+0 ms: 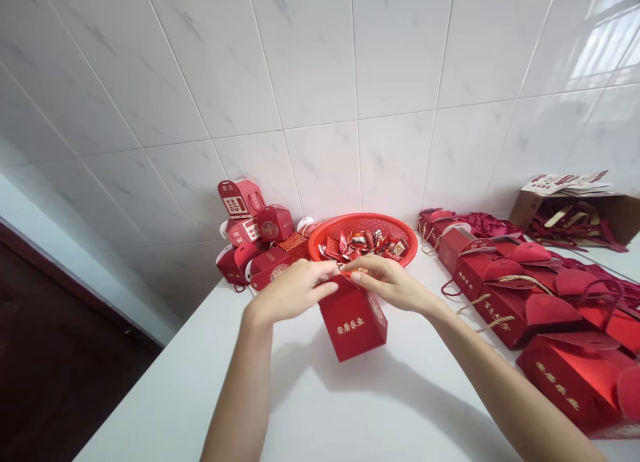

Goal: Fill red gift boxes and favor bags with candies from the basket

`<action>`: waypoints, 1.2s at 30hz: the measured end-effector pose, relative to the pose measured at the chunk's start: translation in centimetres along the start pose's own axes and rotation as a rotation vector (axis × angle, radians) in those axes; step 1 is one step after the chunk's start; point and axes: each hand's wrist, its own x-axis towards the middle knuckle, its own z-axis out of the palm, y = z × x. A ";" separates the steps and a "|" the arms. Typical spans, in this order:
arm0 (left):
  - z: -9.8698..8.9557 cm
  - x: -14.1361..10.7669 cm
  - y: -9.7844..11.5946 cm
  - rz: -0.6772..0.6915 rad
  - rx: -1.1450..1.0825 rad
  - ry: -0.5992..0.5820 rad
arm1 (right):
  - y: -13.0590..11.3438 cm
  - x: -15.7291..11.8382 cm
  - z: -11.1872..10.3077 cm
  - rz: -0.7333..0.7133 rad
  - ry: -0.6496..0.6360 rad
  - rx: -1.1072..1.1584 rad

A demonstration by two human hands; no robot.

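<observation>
A red paper gift box (pixel 353 322) with gold characters on its front stands slightly tilted in front of me, over the white table. My left hand (pixel 295 290) grips the box's upper left edge, its thumb in front and the fingers reaching over the top. On the upper right side, my right hand (pixel 387 282) holds the same box, thumb and fingers bent around its top. The hands partly hide the flaps. Just behind them, a red plastic basket (pixel 413 245) contains many wrapped candies (pixel 367 242).
Small red boxes (pixel 275 223) are piled at the left against the tiled wall (pixel 320 169). Rows of larger red boxes (pixel 520 309) with cord handles line the right side. Behind them, an open cardboard box (pixel 620 215) holds ribbons. The table's left edge (pixel 165 342) drops off beside me.
</observation>
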 end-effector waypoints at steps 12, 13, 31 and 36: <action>2.7 -0.5 3.4 -0.003 0.096 -0.343 | -1.5 -0.7 -2.1 0.101 -0.568 -0.256; 2.7 -0.5 3.1 -0.032 0.090 -0.326 | -1.8 -0.8 -2.1 0.158 -0.555 -0.326; 3.2 0.8 1.0 -0.259 0.112 -0.343 | -3.6 -2.0 -1.1 0.404 -0.583 -0.738; 2.9 1.0 0.1 -0.252 0.089 -0.344 | -3.8 -2.0 -0.9 0.413 -0.571 -0.745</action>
